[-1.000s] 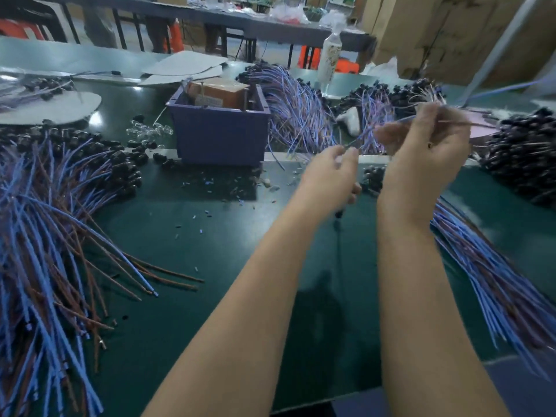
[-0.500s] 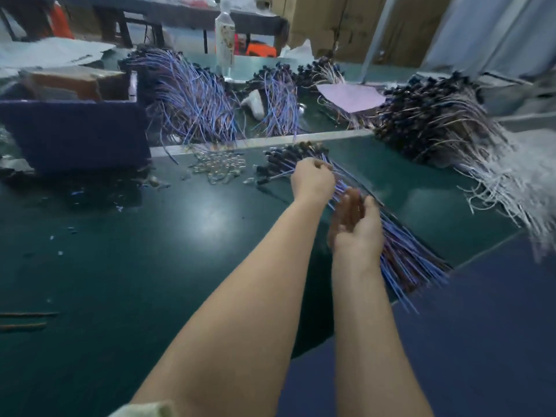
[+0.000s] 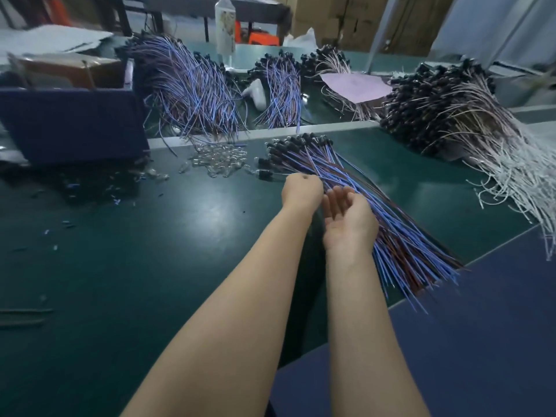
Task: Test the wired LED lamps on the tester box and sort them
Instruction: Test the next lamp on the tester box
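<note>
right hand (image 3: 346, 216) palm-up; bottle (image 3: 225, 28) label blurred

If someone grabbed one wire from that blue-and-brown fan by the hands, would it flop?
Probably floppy: the wires are thin and gently curved. Likely head-heavy, given the black lamp heads at one end. Neighbours may drag along; strands lie crossed.

Two bare forearms, slender and smooth, with bare left hand (image 3: 302, 189) and right hand (image 3: 349, 218).
</note>
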`<state>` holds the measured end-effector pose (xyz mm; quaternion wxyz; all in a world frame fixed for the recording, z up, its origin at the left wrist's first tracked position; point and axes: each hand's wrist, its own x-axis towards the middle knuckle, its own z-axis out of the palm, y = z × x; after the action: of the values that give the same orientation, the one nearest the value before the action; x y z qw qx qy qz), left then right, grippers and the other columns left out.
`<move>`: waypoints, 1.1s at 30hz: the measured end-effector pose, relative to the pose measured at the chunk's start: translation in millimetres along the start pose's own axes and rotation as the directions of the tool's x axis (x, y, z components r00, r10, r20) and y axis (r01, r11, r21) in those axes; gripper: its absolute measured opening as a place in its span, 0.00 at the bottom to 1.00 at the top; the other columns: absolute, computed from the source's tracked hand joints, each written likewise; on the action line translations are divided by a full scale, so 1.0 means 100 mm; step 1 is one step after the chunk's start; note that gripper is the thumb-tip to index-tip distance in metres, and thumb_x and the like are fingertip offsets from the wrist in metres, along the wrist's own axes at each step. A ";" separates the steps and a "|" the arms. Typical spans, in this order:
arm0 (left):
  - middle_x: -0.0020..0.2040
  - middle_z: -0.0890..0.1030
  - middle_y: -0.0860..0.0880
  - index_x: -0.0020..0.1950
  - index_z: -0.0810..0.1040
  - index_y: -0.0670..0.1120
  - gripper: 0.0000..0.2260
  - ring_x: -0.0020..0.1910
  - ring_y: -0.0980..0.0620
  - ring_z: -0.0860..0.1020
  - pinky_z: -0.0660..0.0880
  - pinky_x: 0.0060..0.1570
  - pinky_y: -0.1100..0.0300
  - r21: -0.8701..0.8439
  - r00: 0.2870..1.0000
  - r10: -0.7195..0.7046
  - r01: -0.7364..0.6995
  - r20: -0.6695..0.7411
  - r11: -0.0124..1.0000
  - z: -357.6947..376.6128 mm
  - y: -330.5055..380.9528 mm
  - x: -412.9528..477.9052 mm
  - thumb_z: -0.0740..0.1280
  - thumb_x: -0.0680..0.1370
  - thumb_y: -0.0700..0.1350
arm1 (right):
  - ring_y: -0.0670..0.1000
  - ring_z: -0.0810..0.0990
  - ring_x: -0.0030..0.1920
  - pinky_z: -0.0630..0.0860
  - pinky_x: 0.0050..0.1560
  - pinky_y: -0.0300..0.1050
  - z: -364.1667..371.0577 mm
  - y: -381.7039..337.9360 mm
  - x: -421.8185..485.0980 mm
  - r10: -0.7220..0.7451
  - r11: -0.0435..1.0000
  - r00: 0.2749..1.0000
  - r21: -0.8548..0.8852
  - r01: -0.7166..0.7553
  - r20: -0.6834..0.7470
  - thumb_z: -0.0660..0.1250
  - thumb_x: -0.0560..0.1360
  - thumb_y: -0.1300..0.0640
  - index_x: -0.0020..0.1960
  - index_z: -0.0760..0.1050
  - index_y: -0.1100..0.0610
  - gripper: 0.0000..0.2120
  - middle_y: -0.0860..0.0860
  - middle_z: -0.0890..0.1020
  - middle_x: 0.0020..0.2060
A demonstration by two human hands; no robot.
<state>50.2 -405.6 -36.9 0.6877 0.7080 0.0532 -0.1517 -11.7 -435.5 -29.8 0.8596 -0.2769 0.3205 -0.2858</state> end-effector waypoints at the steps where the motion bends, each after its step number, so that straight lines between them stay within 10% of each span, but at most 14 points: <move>1: 0.30 0.72 0.41 0.29 0.68 0.40 0.14 0.40 0.42 0.73 0.73 0.45 0.53 -0.006 1.000 -0.004 0.004 0.003 1.000 -0.04 0.02 -0.01 0.56 0.75 0.35 | 0.49 0.78 0.34 0.77 0.33 0.36 0.03 0.04 0.00 -0.028 0.999 0.999 -0.044 0.029 0.022 0.55 0.78 0.67 0.40 0.73 0.61 0.11 0.54 0.77 0.35; 5: 0.55 0.79 0.32 0.55 0.75 0.31 0.13 0.56 0.35 0.77 0.76 0.52 0.47 -0.071 0.997 -0.013 0.008 -0.071 0.997 -0.25 0.04 -0.01 0.57 0.76 0.36 | 0.52 0.79 0.38 0.78 0.39 0.38 0.26 0.22 0.08 0.046 0.964 0.984 -0.267 0.003 0.174 0.55 0.79 0.68 0.47 0.75 0.65 0.10 0.57 0.80 0.41; 9: 0.43 0.78 0.38 0.51 0.76 0.34 0.11 0.42 0.48 0.73 0.69 0.37 0.60 -0.155 0.993 -0.037 0.019 -0.113 0.988 -0.38 0.08 0.03 0.55 0.77 0.34 | 0.56 0.78 0.59 0.78 0.54 0.45 0.37 0.32 0.24 0.286 0.944 0.932 -0.229 -0.236 0.221 0.55 0.81 0.64 0.63 0.69 0.69 0.14 0.61 0.77 0.59; 15: 0.60 0.77 0.36 0.61 0.73 0.36 0.14 0.56 0.42 0.77 0.72 0.59 0.51 -0.166 0.986 -0.017 -0.012 -0.168 0.986 -0.34 0.03 0.06 0.56 0.78 0.36 | 0.56 0.69 0.70 0.69 0.62 0.48 0.42 0.34 0.43 0.273 0.958 0.922 0.010 -0.286 0.276 0.52 0.82 0.61 0.72 0.59 0.68 0.20 0.61 0.69 0.69; 24: 0.59 0.78 0.39 0.58 0.74 0.39 0.13 0.57 0.42 0.77 0.73 0.61 0.50 -0.305 0.979 -0.067 0.006 -0.190 0.952 -0.34 -0.05 0.16 0.55 0.78 0.36 | 0.51 0.77 0.37 0.79 0.49 0.41 0.54 0.40 0.57 0.073 0.975 0.980 -0.220 -0.031 0.184 0.54 0.78 0.72 0.39 0.71 0.65 0.12 0.56 0.75 0.35; 28: 0.61 0.77 0.37 0.60 0.73 0.38 0.14 0.57 0.43 0.77 0.73 0.61 0.51 -0.379 0.982 -0.083 0.013 -0.170 0.925 -0.38 -0.02 0.16 0.54 0.78 0.34 | 0.55 0.79 0.47 0.75 0.57 0.47 0.54 0.53 0.59 -0.156 0.432 0.919 -0.812 0.393 0.362 0.58 0.74 0.70 0.54 0.78 0.65 0.13 0.60 0.82 0.46; 33: 0.66 0.74 0.43 0.72 0.66 0.41 0.19 0.63 0.46 0.74 0.68 0.53 0.62 -0.197 0.979 0.026 -0.067 -0.203 0.978 -0.39 -0.05 0.11 0.55 0.81 0.39 | 0.54 0.77 0.59 0.69 0.55 0.40 0.55 0.54 0.56 -0.105 0.025 0.816 -0.818 0.574 0.569 0.63 0.74 0.63 0.62 0.77 0.57 0.17 0.54 0.81 0.57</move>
<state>65.2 -368.2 -44.8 0.7507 0.6470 0.1204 -0.0578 79.9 -420.1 -52.3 0.4024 -0.8836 0.1869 -0.1496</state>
